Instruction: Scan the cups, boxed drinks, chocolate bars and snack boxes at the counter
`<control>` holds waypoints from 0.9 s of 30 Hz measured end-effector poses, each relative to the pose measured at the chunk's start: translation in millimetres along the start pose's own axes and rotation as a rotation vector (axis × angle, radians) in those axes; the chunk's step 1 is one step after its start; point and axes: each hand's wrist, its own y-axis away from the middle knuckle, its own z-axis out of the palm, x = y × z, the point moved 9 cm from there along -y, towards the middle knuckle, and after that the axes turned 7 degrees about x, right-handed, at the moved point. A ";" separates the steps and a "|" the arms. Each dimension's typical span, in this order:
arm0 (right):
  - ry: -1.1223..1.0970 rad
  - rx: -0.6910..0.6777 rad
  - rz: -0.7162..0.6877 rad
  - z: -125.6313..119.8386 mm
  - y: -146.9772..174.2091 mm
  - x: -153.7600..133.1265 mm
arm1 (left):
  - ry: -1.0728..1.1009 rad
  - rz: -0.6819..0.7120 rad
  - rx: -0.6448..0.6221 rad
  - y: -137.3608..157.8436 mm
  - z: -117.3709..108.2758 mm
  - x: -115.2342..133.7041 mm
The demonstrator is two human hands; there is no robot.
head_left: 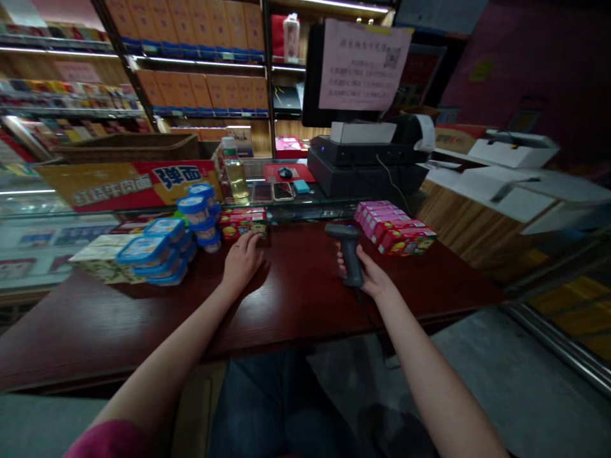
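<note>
My right hand [373, 275] is wrapped round the handle of a dark grey barcode scanner [352, 257], held up over the dark red-brown table; its cord hangs down from the grip. On the left, my left hand [243, 259] reaches forward with its fingers extended at the near side of a group of small red boxes [241, 219]. Whether the fingertips touch a box I cannot tell. Beside these boxes stand stacked round blue-lidded tubs [195, 210] and flat blue-lidded containers [147, 249]. A row of pink and red boxes [405, 236] lies to the right of the scanner.
Behind the table [291, 299] are a clear bottle of yellowish liquid [235, 172], two phones, a mouse [285, 172] and a black monitor with a paper sheet [363, 67] on it. A red and yellow carton [128, 184] stands back left. White boxes [506, 191] are at right.
</note>
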 end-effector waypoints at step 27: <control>-0.038 -0.143 0.107 119.2 -57.1 60.2 | -0.074 -0.116 0.091 -25.0 -8.7 -65.7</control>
